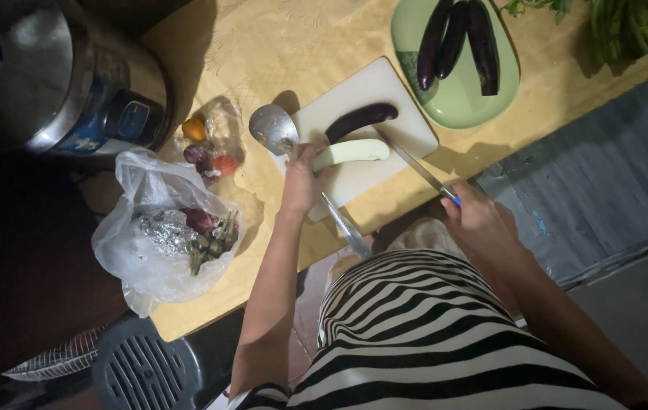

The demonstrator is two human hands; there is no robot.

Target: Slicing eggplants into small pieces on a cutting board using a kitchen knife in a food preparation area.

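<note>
The left hand (303,176) grips the peeled eggplant half (350,152) at the centre of the white cutting board (385,91); the right hand (477,216) clenches the knife (415,165) at 4 o'clock. Keep fingertips curled back and the blade perpendicular. Count: one unpeeled half (362,118) at 12 o'clock, three whole eggplants (460,42) on one green plate (460,102), one ladle (272,127) at 9 o'clock, two plastic bags (153,243) on the desk (278,38).

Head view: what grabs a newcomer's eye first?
The white cutting board at table centre: the left hand steadies a peeled pale eggplant lying beside an unpeeled purple one, and the right hand grips a knife whose blade reaches onto the board. Next, the green plate with three dark eggplants at top right, and a clear plastic bag of scraps at left.
</note>
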